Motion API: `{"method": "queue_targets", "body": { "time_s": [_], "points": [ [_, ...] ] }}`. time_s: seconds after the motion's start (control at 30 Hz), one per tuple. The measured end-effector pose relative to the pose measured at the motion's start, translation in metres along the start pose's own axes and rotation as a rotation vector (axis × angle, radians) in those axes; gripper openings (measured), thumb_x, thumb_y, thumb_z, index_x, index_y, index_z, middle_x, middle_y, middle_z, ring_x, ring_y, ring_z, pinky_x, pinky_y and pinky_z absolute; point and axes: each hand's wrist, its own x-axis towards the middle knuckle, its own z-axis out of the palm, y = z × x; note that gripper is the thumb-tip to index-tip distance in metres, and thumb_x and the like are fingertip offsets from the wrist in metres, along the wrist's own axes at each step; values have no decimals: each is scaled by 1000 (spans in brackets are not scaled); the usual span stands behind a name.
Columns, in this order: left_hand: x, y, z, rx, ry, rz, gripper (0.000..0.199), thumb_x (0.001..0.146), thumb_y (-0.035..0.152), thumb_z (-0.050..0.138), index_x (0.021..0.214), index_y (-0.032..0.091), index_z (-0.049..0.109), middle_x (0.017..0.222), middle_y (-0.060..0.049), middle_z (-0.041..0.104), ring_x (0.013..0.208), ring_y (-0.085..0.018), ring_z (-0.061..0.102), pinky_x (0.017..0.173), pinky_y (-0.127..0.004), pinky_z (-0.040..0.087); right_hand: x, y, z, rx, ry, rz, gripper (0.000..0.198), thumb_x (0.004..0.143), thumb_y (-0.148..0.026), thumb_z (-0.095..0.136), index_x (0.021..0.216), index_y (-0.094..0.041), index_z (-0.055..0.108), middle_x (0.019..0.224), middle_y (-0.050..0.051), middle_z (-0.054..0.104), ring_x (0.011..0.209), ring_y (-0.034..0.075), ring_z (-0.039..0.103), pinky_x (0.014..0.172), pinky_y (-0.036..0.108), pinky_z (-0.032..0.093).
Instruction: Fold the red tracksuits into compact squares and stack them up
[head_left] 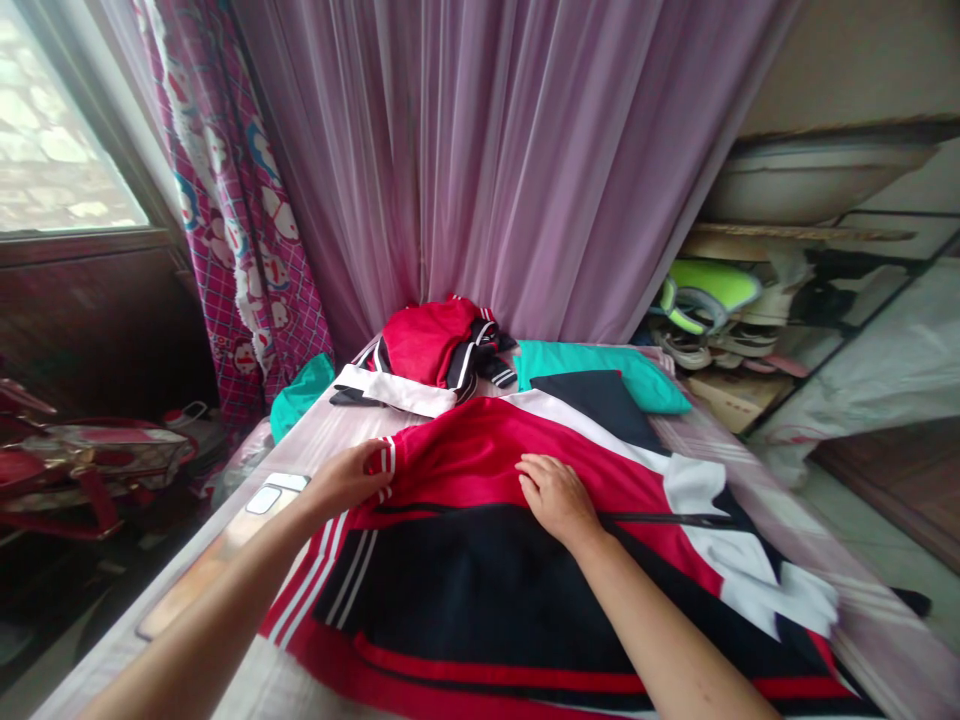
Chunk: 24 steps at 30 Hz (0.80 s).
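Observation:
A red, white and black zip-up jacket (457, 450) lies spread on the bed-like surface. Its hem with white stripes is at the left and its white collar (694, 487) at the right. My left hand (352, 473) has its fingers closed on the striped hem edge. Over the red front panel rests my right hand (556, 495), palm down with fingers apart, near the black zipper (667, 519). The black lower panel (465, 580) lies nearest to me. One dark sleeve (600, 400) sticks out on the far side.
Behind the jacket sits a heap of red and black clothing (424, 340). A teal folded item (600, 370) lies at the back right. At the left edge is a phone (217, 555). Purple curtains (510, 180) hang behind; a shoe rack (720, 340) stands at the right.

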Motion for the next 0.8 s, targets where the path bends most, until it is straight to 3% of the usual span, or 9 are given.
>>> {"method": "queue_targets", "body": {
  "time_s": [0.2, 0.33, 0.43, 0.53, 0.6, 0.7, 0.8],
  "points": [
    [-5, 20, -6, 234, -33, 30, 38, 89, 53, 46, 92, 25, 71, 87, -6, 74, 85, -26, 68, 71, -31, 43, 0, 1, 0, 13, 11, -10, 33, 94, -21, 46, 110, -23, 74, 124, 8, 71, 117, 23, 63, 102, 38, 47],
    [-13, 33, -6, 349, -31, 18, 21, 85, 41, 56, 87, 26, 71, 84, -6, 73, 85, -26, 68, 71, -31, 44, 0, 2, 1, 13, 8, 0, 32, 93, -20, 47, 111, -22, 74, 124, 9, 71, 118, 23, 63, 103, 38, 47],
    [-17, 39, -7, 385, -9, 97, 14, 84, 31, 57, 83, 25, 70, 88, -6, 71, 91, -25, 66, 77, -32, 45, 0, 2, 1, 13, 8, 4, 32, 93, -20, 47, 111, -22, 74, 125, 9, 71, 118, 22, 63, 103, 37, 47],
    [-16, 43, -12, 399, 42, 215, 11, 80, 23, 58, 85, 23, 68, 105, -7, 69, 104, -25, 63, 87, -32, 45, 0, 2, 0, 24, 0, 5, 33, 93, -20, 47, 112, -21, 74, 125, 9, 71, 118, 23, 63, 103, 38, 46],
    [-11, 42, -19, 406, 32, 217, 14, 81, 19, 55, 89, 22, 66, 106, -8, 69, 102, -24, 64, 86, -31, 46, 0, 2, -1, 33, -7, 2, 32, 93, -20, 47, 111, -21, 74, 124, 10, 71, 118, 23, 62, 103, 38, 46],
    [10, 36, -34, 470, 47, 112, 22, 86, 20, 47, 101, 22, 61, 92, -7, 71, 89, -25, 67, 76, -31, 45, 0, 2, -1, 44, -12, 3, 32, 93, -20, 48, 111, -20, 74, 125, 10, 70, 118, 23, 62, 103, 38, 46],
    [43, 23, -46, 526, 206, -7, 30, 91, 24, 40, 116, 23, 57, 99, -8, 73, 91, -26, 68, 73, -31, 44, 0, 2, -1, 50, -9, 7, 32, 93, -20, 48, 111, -22, 74, 125, 9, 70, 118, 23, 62, 102, 38, 46]
  ]
}}
